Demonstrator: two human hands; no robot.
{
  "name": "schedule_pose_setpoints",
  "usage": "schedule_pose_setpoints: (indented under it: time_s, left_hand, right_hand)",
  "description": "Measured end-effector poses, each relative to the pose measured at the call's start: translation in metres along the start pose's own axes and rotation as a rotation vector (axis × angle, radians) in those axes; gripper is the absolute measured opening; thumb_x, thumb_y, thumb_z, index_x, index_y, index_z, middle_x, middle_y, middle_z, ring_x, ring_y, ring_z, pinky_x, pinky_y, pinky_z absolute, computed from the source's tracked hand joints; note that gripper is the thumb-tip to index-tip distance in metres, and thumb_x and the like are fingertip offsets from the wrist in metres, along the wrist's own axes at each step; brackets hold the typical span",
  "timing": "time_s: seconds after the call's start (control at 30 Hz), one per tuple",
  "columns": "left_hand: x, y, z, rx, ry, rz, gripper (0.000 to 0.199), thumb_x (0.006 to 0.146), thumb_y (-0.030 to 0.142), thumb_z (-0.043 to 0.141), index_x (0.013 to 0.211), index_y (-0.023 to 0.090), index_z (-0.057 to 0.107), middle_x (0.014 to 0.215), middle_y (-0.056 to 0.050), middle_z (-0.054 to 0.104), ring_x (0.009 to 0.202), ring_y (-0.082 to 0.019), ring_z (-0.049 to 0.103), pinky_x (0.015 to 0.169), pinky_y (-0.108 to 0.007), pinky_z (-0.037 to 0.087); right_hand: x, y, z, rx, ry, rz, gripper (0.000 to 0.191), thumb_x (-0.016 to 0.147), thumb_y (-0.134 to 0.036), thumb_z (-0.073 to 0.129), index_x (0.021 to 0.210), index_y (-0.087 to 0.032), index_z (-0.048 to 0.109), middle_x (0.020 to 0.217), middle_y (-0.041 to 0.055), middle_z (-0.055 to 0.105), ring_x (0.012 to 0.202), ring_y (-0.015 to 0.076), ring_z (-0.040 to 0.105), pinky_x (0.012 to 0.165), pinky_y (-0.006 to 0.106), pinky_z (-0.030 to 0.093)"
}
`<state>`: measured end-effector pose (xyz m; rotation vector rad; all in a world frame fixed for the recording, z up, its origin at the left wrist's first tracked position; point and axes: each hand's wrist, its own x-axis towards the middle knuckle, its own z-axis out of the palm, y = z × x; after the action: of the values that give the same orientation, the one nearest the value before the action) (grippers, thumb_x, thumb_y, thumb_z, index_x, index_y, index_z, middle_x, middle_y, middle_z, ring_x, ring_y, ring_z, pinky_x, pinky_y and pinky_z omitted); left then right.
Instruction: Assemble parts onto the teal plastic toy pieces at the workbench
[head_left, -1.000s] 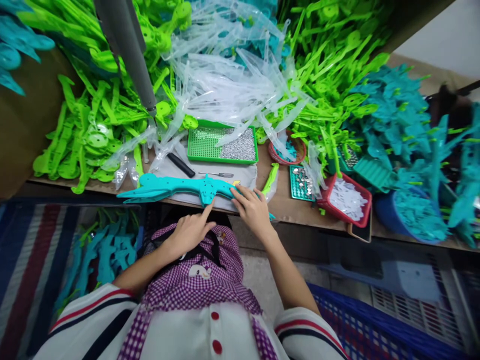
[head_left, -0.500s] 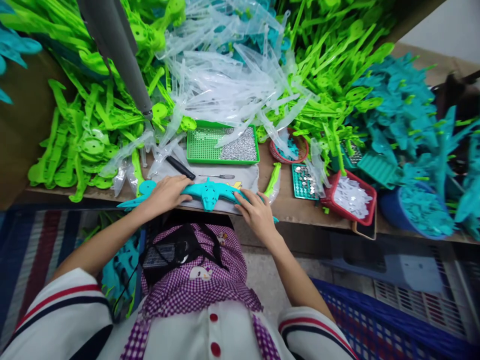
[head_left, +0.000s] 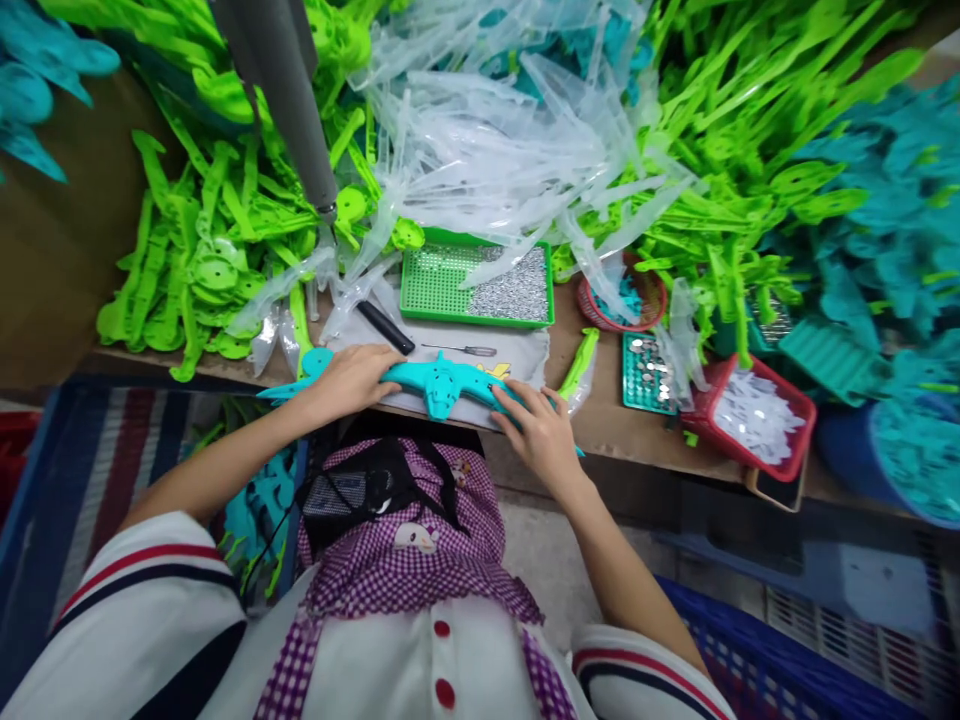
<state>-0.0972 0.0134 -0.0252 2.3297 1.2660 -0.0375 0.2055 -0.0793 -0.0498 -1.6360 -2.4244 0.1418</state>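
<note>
left hand (head_left: 351,378) curled flat over long teal plastic part (head_left: 442,380), lying at counter (head_left: 600,425) near edge; right hand (head_left: 541,432) fingers bent, gripping its other end. green mesh tray (head_left: 427,290) half full of silvery screws; red basket (head_left: 720,375) holds white bits.

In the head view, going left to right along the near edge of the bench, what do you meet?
Left hand → teal toy part → right hand → green handle piece → teal tray of small metal pieces → red basket of white pieces.
</note>
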Motion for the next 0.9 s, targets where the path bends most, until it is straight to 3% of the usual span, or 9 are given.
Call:
schedule_pose_setpoints:
  time_s: [0.17,0.27,0.33,0.4,0.5,0.57,0.7,0.9]
  left_hand:
    - [0.002,0.009,-0.001,0.033,-0.038,-0.029,0.037,0.086,0.027,0.06,0.123,0.023,0.064,0.118,-0.009,0.07,0.109,-0.027,0.064,0.095,-0.04,0.047]
    - [-0.011,0.015,-0.001,0.055,0.07,-0.015,0.043,0.087,0.024,0.06,0.13,0.022,0.059,0.132,-0.01,0.063,0.124,-0.027,0.056,0.107,-0.044,0.04]
    - [-0.034,0.016,0.003,0.036,0.243,-0.002,0.043,0.087,0.024,0.061,0.131,0.022,0.057,0.139,-0.011,0.057,0.131,-0.026,0.05,0.113,-0.046,0.034]
    - [-0.066,0.014,0.012,-0.017,0.483,-0.047,0.034,0.089,0.03,0.061,0.123,0.024,0.062,0.131,-0.008,0.062,0.124,-0.023,0.055,0.111,-0.043,0.038]
    - [-0.112,0.003,0.035,-0.08,0.959,-0.383,0.018,0.09,0.032,0.06,0.102,0.023,0.069,0.105,-0.006,0.067,0.102,-0.02,0.063,0.097,-0.039,0.049]
    - [-0.131,-0.006,0.051,-0.137,1.107,-0.591,0.017,0.088,0.033,0.061,0.096,0.022,0.07,0.098,-0.005,0.065,0.097,-0.02,0.063,0.093,-0.038,0.051]
    - [-0.131,-0.015,0.072,-0.247,1.089,-0.712,0.018,0.084,0.035,0.065,0.093,0.022,0.071,0.103,-0.006,0.061,0.103,-0.021,0.06,0.098,-0.039,0.048]
    - [-0.098,-0.007,0.078,-0.298,1.023,-0.729,0.012,0.083,0.033,0.067,0.082,0.022,0.072,0.127,-0.009,0.057,0.125,-0.03,0.048,0.107,-0.05,0.038]
  right_hand:
    - [0.027,-0.033,-0.006,0.051,0.064,-0.074,0.046,0.097,-0.043,0.044,0.139,-0.025,0.052,0.141,0.0095,0.058,0.131,0.0248,0.052,0.112,0.049,0.03]
    - [0.058,-0.061,0.006,0.118,-0.023,-0.173,0.046,0.099,-0.041,0.039,0.142,-0.027,0.049,0.145,0.0074,0.055,0.136,0.0233,0.048,0.115,0.048,0.03]
    - [0.073,-0.072,0.017,0.148,-0.078,-0.187,0.045,0.1,-0.039,0.036,0.14,-0.025,0.051,0.142,0.008,0.057,0.136,0.0241,0.048,0.114,0.049,0.031]
    - [0.079,-0.075,0.025,0.167,-0.097,-0.16,0.044,0.101,-0.037,0.034,0.138,-0.023,0.053,0.14,0.0093,0.059,0.135,0.0251,0.05,0.113,0.051,0.033]
    - [0.079,-0.071,0.025,0.178,-0.095,-0.144,0.044,0.1,-0.037,0.035,0.136,-0.022,0.055,0.139,0.0104,0.06,0.134,0.0267,0.051,0.112,0.054,0.032]
    - [0.081,-0.071,0.018,0.183,-0.091,-0.156,0.043,0.1,-0.039,0.037,0.136,-0.023,0.056,0.14,0.0107,0.059,0.134,0.0276,0.05,0.113,0.056,0.03]
    - [0.104,-0.093,0.008,0.216,-0.09,-0.21,0.045,0.099,-0.042,0.04,0.138,-0.024,0.053,0.143,0.0105,0.056,0.135,0.0263,0.049,0.115,0.054,0.029]
    - [0.136,-0.126,0.024,0.285,-0.204,-0.293,0.046,0.099,-0.042,0.04,0.138,-0.022,0.054,0.143,0.0106,0.056,0.131,0.0245,0.053,0.112,0.05,0.036]
